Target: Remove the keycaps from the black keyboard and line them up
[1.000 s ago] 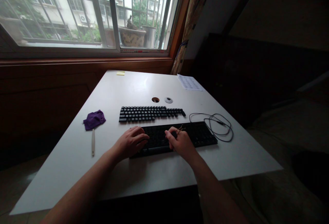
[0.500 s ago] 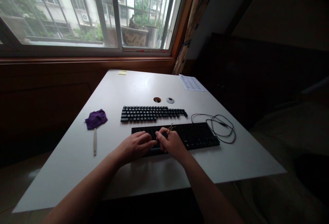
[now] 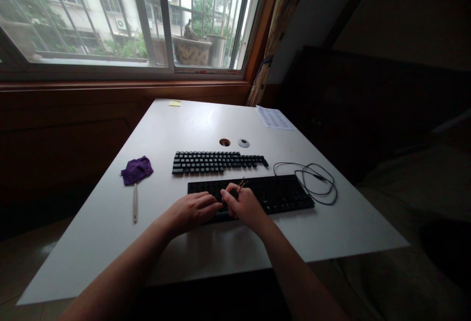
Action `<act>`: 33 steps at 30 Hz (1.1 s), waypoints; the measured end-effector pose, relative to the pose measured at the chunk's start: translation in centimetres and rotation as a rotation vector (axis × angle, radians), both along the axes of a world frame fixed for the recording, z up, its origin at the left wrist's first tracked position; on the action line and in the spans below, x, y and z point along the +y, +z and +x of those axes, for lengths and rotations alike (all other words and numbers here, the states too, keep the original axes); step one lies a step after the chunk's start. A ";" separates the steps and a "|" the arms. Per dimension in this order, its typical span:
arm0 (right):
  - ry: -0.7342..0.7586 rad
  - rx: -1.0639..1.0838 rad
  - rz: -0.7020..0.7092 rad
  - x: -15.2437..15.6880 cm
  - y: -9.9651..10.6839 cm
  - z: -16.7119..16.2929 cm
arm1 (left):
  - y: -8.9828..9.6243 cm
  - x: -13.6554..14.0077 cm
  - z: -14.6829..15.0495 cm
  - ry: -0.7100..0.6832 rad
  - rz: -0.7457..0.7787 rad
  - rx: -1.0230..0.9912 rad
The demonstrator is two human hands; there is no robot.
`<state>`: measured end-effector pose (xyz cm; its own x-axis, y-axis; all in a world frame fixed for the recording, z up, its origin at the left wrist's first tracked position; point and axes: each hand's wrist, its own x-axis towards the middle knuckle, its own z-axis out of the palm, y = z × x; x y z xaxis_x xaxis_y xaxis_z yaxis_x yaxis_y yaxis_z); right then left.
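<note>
A black keyboard (image 3: pixel 279 194) lies close to me on the white table, its left part partly covered by my hands. My left hand (image 3: pixel 196 208) rests over its left front edge, fingers extended and lying side by side. My right hand (image 3: pixel 241 202) is closed around a thin two-pronged tool (image 3: pixel 242 183) whose tips stick out above the fist. The thumb side of that hand is almost touching the left fingertips. What lies under the right fingers is hidden. Behind the keyboard, black keycaps (image 3: pixel 206 162) are laid out in rows like a keyboard layout.
On the left lies a purple cloth (image 3: pixel 137 170) on a pale handle (image 3: pixel 135 203). A coiled black cable (image 3: pixel 324 178) runs at the right. Farther back are a cable hole (image 3: pixel 224 142), a round grey cover (image 3: pixel 243 143), a printed sheet (image 3: pixel 275 118) and yellow sticky notes (image 3: pixel 174 103).
Both hands stay over the left half of the keyboard. They have shifted very slightly left, and the tool has tilted a little with the right hand.
</note>
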<state>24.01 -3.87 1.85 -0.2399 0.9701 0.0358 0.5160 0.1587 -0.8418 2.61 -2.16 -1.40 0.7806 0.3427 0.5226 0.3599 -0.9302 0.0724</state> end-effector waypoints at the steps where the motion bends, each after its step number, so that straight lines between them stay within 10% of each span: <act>1: -0.001 0.008 -0.006 0.0 0.0 0.0 | 0.0 0.0 0.0 0.002 0.001 -0.004; 33: -0.227 0.313 -0.124 -1.3 -1.6 -1.1 | -1.5 -0.2 0.5 0.061 -0.039 -0.327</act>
<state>22.87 -5.21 0.22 -0.0153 0.9988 -0.0470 0.2416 -0.0419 -0.9695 3.11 -2.40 -2.88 0.5511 0.4086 0.7276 0.3668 -0.9018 0.2286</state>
